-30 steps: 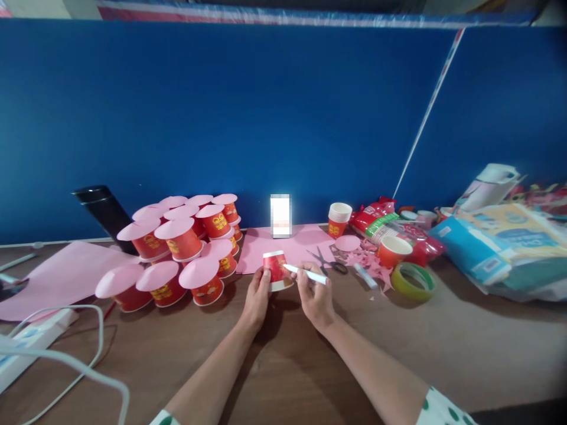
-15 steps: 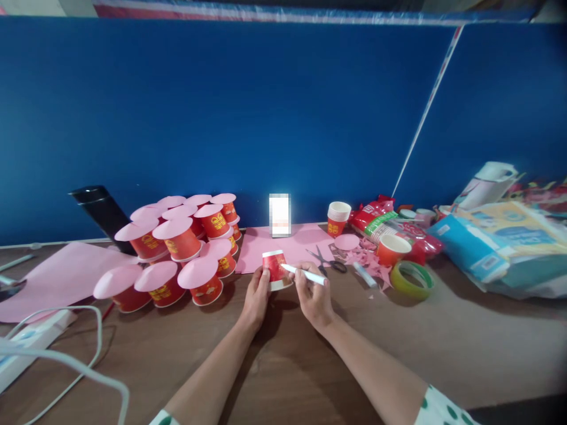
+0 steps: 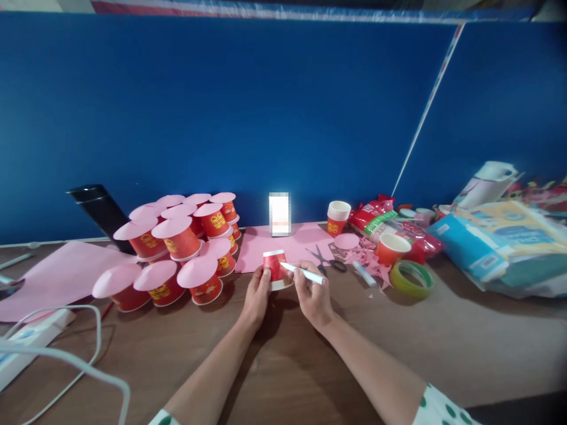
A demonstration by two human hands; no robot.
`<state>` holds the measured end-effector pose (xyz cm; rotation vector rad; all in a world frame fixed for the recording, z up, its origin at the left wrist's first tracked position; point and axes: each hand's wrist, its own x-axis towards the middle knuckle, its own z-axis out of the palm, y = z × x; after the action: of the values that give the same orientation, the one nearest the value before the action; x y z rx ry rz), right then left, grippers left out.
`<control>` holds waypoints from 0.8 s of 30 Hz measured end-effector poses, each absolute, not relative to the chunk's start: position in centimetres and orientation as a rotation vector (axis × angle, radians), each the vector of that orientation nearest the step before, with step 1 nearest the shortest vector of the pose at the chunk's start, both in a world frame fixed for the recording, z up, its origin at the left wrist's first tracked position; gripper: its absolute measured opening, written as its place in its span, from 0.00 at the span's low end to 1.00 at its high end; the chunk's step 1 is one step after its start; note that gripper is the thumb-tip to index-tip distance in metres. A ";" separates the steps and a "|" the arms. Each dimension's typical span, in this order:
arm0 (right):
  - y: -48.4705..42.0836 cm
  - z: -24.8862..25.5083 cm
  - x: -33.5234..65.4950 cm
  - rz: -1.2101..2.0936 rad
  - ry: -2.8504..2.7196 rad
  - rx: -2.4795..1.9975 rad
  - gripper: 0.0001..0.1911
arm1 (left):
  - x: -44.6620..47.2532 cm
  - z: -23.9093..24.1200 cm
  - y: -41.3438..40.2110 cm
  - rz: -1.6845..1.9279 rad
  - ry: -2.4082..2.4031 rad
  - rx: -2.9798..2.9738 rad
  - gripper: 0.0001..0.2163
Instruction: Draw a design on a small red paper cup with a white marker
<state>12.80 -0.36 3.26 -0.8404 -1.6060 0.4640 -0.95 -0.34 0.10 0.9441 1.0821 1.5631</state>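
My left hand (image 3: 256, 294) grips an upside-down red paper cup (image 3: 276, 268) standing on the brown table. My right hand (image 3: 312, 293) pinches a white pen (image 3: 305, 274), its tip touching the cup's side. Behind the cup lies a pink paper sheet (image 3: 266, 243). Scissors (image 3: 328, 261) lie just right of my right hand.
A pile of red cups topped with pink paper discs (image 3: 177, 248) stands at left, with a black flask (image 3: 101, 212) behind. Right: a cup stack (image 3: 339, 217), an open cup (image 3: 393, 248), a green tape roll (image 3: 413, 278), pink scraps (image 3: 365, 257), bags (image 3: 496, 242). White cables (image 3: 66, 354) cross the left front.
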 end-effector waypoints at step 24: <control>-0.3 3.1 12.7 0.422 -1.640 -0.857 0.07 | -1.1 -0.2 -0.1 1.560 1.088 0.962 0.23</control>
<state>12.75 -0.26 3.06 -0.8571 -1.6397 0.4221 -1.07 -0.10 -0.20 0.9618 1.0878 1.5604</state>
